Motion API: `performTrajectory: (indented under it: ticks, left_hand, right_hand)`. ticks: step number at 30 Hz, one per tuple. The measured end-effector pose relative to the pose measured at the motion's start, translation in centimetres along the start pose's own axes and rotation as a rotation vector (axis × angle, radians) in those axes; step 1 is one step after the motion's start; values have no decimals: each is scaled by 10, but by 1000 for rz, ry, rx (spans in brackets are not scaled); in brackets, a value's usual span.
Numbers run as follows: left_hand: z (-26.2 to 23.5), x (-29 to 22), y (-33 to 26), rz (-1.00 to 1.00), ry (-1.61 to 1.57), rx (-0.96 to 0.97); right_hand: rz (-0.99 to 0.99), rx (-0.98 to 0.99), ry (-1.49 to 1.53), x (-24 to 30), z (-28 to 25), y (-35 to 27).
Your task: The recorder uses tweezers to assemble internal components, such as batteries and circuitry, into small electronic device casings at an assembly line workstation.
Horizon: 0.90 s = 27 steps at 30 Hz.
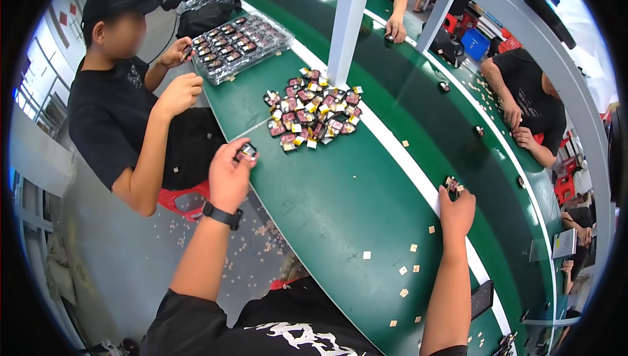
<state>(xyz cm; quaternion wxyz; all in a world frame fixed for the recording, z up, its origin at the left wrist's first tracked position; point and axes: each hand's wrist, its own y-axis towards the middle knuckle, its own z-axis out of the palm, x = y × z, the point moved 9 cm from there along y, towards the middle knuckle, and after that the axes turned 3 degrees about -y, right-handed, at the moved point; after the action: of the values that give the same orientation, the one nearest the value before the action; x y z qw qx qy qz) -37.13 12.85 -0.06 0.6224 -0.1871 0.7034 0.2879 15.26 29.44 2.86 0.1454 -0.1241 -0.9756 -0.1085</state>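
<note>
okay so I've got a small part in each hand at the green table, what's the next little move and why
Probably bring the right hand back in from the white strip toward the left hand. Each hand grips a small dark part, but they are far apart: the left one off the table's near edge, the right one stretched out. The pile lies beyond both.

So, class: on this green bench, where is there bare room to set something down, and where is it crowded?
The widest bare patch of the green bench lies between the pile of small parts, the left hand and the right hand. Nearer the person, small tan squares dot it. It is crowded at the pile and at the clear trays beyond.
</note>
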Motion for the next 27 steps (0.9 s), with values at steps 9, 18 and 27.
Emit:
performTrajectory:
  ticks: [9,18,27]
  left_hand:
    - [-43,42,105,133,475,-178]
    - [9,-6,92,192,1013,-182]
    - [228,-71,-195,-554,-483,987]
  right_hand:
    - [49,52,201,6,7,22]
    - [-6,-19,199,8,1,12]
    - [-591,321,552,22,-93,-166]
